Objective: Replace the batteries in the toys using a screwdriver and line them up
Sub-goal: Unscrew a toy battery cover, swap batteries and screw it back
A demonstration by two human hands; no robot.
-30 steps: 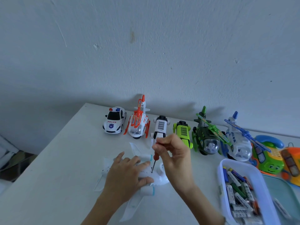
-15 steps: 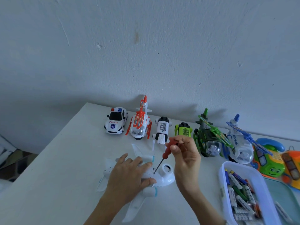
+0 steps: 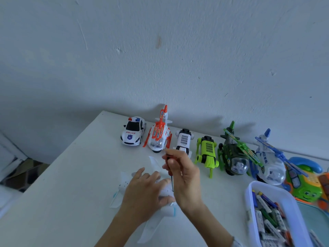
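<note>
- Near the front middle of the white table [image 3: 74, 175], a white toy airplane [image 3: 124, 184] lies flat, apparently belly up, mostly hidden under the two hands.
- The left hand [image 3: 142, 193] rests on the fuselage with fingers spread and only lightly bent, pressing it down and not wrapped around it.
- The right hand [image 3: 185, 179] has its fingers curled around the red handle of the screwdriver [image 3: 170, 168]; the thin shaft points down to the airplane body, but whether the tip sits in a screw I cannot tell.
- I judge the airplane to be light, hollow, stiff plastic with a smooth skin, so it may slide or turn under the tool. The wings look thin and could bend or crack; better to hold the thick fuselage, close to the screw.
- The screwdriver is slim and could slip off a small screw if it leans.
- Behind the hands a row stands along the wall: police car [image 3: 132, 133], orange helicopter [image 3: 159, 138], white car [image 3: 183, 141], green car [image 3: 207, 152], green helicopter [image 3: 233, 155], blue helicopter [image 3: 268, 157]. The white car is just beyond the right hand's knuckles, so a wide elbow move could knock it.
- At the right, well apart from the airplane, a clear tub [image 3: 249, 196] holds many batteries [image 3: 267, 214]; a toy telephone [image 3: 306, 180] lies behind it.
</note>
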